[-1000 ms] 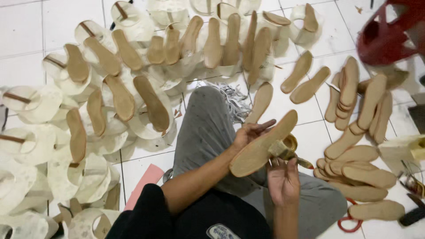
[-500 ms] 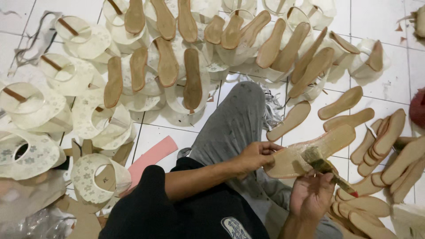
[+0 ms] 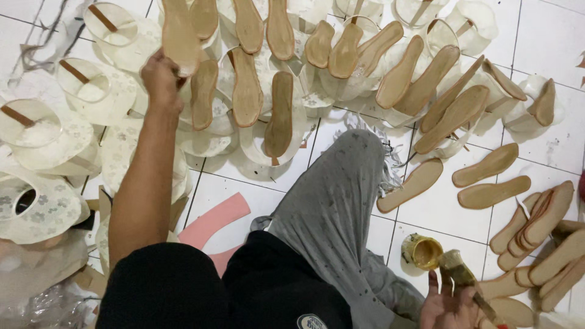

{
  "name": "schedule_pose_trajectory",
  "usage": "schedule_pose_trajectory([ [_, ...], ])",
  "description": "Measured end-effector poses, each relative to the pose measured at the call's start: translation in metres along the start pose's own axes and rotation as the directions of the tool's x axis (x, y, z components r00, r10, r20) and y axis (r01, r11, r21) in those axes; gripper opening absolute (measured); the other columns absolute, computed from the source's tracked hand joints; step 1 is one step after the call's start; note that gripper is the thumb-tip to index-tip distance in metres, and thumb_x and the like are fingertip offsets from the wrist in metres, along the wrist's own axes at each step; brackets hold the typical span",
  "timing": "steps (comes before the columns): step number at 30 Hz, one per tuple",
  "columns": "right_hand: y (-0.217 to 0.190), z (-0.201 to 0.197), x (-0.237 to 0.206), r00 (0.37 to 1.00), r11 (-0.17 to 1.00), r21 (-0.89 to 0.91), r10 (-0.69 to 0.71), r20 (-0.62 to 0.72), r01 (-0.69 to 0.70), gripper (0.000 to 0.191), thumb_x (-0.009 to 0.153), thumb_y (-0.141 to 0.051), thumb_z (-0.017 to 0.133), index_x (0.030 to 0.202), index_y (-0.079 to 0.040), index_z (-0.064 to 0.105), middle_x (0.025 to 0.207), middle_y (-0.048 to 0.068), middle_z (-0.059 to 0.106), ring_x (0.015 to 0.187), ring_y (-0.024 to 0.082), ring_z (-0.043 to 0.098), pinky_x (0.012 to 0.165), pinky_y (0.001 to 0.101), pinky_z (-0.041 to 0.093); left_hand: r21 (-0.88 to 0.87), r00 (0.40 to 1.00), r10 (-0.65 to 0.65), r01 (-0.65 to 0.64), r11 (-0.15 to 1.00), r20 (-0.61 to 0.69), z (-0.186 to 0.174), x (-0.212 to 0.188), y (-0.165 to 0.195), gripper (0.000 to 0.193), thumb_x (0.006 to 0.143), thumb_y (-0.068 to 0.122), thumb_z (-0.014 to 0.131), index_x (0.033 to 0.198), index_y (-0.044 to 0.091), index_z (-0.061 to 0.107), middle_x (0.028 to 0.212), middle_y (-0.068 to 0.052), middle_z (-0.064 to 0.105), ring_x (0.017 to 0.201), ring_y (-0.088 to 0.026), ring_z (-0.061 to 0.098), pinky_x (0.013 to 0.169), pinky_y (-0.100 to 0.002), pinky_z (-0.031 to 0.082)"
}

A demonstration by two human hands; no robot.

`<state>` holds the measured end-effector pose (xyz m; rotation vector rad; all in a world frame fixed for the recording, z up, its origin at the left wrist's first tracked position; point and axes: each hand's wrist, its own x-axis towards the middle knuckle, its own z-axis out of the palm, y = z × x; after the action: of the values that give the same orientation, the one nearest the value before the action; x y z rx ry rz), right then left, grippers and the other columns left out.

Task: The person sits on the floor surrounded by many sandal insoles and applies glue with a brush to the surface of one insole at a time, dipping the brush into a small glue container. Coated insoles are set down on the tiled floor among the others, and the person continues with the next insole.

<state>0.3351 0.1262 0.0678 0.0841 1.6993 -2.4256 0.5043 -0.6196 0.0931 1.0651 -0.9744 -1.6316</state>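
My left hand [image 3: 159,78] reaches out to the upper left and holds a tan shoe insole [image 3: 180,36] by its heel end, above a white cup-shaped stand [image 3: 97,85]. Down at the bottom right, my right hand [image 3: 448,304] grips a glue brush [image 3: 463,280] with a sticky yellowed head. A small open glue tin [image 3: 421,251] sits on the floor tile just left of the brush. My grey trouser leg [image 3: 335,213] stretches between the two hands.
Many tan insoles rest on white cup-shaped stands [image 3: 268,116] across the top and left. A loose stack of insoles [image 3: 542,231] lies at the right on the white tiled floor [image 3: 548,36]. A pink insole-shaped piece [image 3: 213,222] lies by my leg.
My left hand has carried the insole from in front of my lap out to the stands at the upper left. The right hand has drawn back with the brush, and the view has swung left.
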Motion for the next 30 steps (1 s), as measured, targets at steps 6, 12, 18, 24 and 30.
schedule_pose_trajectory([
  [6, 0.024, -0.061, 0.019, 0.992, 0.998, -0.054, 0.003, -0.128, -0.01, 0.047, 0.114, -0.051, 0.055, 0.144, -0.015, 0.058, 0.139, 0.0, 0.063, 0.125, 0.02, 0.059, 0.108, 0.0451, 0.044, 0.125, 0.985, -0.025, 0.047, 0.991, -0.168, -0.025, 0.068, 0.012, 0.054, 0.082, -0.003, 0.046, 0.126, 0.009, 0.074, 0.093, -0.003, 0.073, 0.075, -0.014, 0.067, 0.06, -0.03, 0.055],
  [12, 0.027, -0.005, 0.054, 0.994, 0.996, -0.089, 0.019, -0.111, -0.029, 0.042, 0.112, -0.046, 0.059, 0.14, -0.014, 0.059, 0.138, 0.004, 0.065, 0.119, 0.02, 0.06, 0.11, 0.0464, 0.044, 0.124, 0.988, -0.005, 0.025, 0.992, -0.155, -0.017, 0.122, 0.011, 0.055, 0.086, 0.0, 0.045, 0.13, 0.01, 0.077, 0.1, -0.004, 0.079, 0.081, -0.014, 0.072, 0.065, -0.031, 0.059],
  [18, 0.036, 0.039, 0.062, 0.998, 0.998, 0.0, -0.055, 0.036, 0.055, 0.038, 0.12, -0.035, 0.058, 0.137, -0.002, 0.056, 0.135, 0.013, 0.064, 0.117, 0.022, 0.061, 0.117, 0.05, 0.043, 0.279, 0.977, 0.073, -0.015, 0.96, -0.198, -0.024, 0.164, -0.023, 0.06, 0.092, 0.002, 0.05, 0.151, -0.007, 0.041, 0.144, -0.021, 0.052, 0.128, -0.031, 0.054, 0.104, -0.043, 0.045],
  [24, 0.02, 0.048, 0.045, 0.992, 0.994, -0.087, 0.054, -0.111, -0.064, 0.043, 0.115, -0.034, 0.055, 0.146, -0.005, 0.055, 0.139, 0.009, 0.064, 0.124, 0.024, 0.061, 0.116, 0.0502, 0.043, 0.708, 0.869, 0.489, -0.39, 0.589, 0.072, -0.003, 0.066, -0.029, 0.065, 0.097, -0.008, 0.052, 0.16, -0.008, 0.034, 0.166, -0.025, 0.037, 0.157, -0.038, 0.034, 0.13, -0.044, 0.024],
  [30, 0.014, 0.095, 0.035, 0.985, 0.997, 0.03, 0.073, -0.157, -0.069, 0.036, 0.116, -0.028, 0.053, 0.137, 0.0, 0.06, 0.124, 0.011, 0.067, 0.112, 0.025, 0.064, 0.102, 0.0432, 0.049, 0.423, 0.71, 0.598, -0.703, 0.571, 0.371, 0.081, -0.139, -0.027, 0.054, 0.092, -0.015, 0.043, 0.144, -0.005, 0.055, 0.15, -0.02, 0.057, 0.147, -0.034, 0.051, 0.129, -0.043, 0.038],
])
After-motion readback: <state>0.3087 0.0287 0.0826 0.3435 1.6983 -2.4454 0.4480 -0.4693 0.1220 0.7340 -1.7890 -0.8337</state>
